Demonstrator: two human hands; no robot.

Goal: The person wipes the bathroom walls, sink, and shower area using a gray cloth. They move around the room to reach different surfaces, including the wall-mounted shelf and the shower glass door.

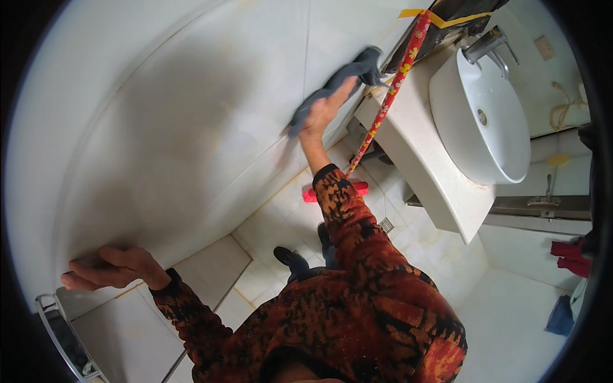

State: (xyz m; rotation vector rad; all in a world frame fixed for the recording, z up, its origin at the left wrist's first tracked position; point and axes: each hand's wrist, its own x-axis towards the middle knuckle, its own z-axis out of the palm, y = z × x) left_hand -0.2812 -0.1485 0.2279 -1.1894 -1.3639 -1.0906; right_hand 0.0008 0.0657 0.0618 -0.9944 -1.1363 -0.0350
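My right hand [322,113] is on a dark grey cloth [357,69], pressing it to the white tiled wall [191,121] close to the washbasin counter. The cloth is bunched at its far end and slightly blurred along the wall. Well to the left, my left hand [115,268] rests at the wall with loosely bent fingers, slightly apart, and nothing shows in it. Its palm is partly hidden. A metal-framed rack [51,319] stands just below that hand.
A pole with a red floral cover [399,80] leans right of the cloth, above a red broom-like head [361,187]. A white basin [460,121] with a metal tap [485,45] sits on a pale counter [415,150]. A floor drain [385,225] lies below.
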